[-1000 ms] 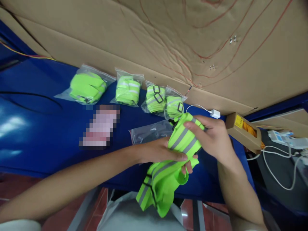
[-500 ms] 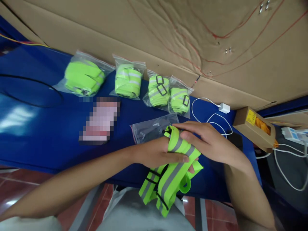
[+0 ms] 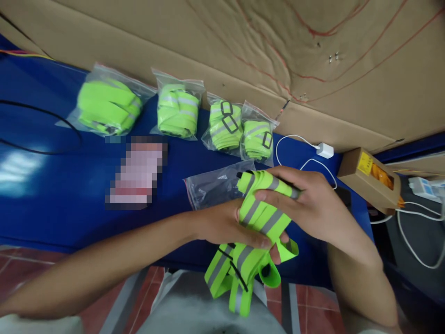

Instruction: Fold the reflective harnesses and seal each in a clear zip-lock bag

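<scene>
A neon-green strap [image 3: 267,215] with grey reflective stripes lies in folds between my two hands over the table's front edge. My left hand [image 3: 227,225] is wrapped round the folds from the left, its thumb across the front. On the upper folds, my right hand [image 3: 306,202] grips from the right, thumb in front and fingers partly hidden behind. Loose loops with black sliders hang below, above my lap. Just behind my hands, a clear zip bag [image 3: 217,183] lies flat on the blue table [image 3: 83,185].
Four bags of rolled green straps, including the leftmost bag [image 3: 109,106], line the cardboard wall [image 3: 139,55]. A pixelated pinkish object [image 3: 137,174] lies left. On the right are a white charger [image 3: 325,150] with its cable and a cardboard box [image 3: 370,178].
My right hand has folded the strap's upper part over, bringing a striped layer across the top. The hanging loops have risen slightly and the view has shifted a little.
</scene>
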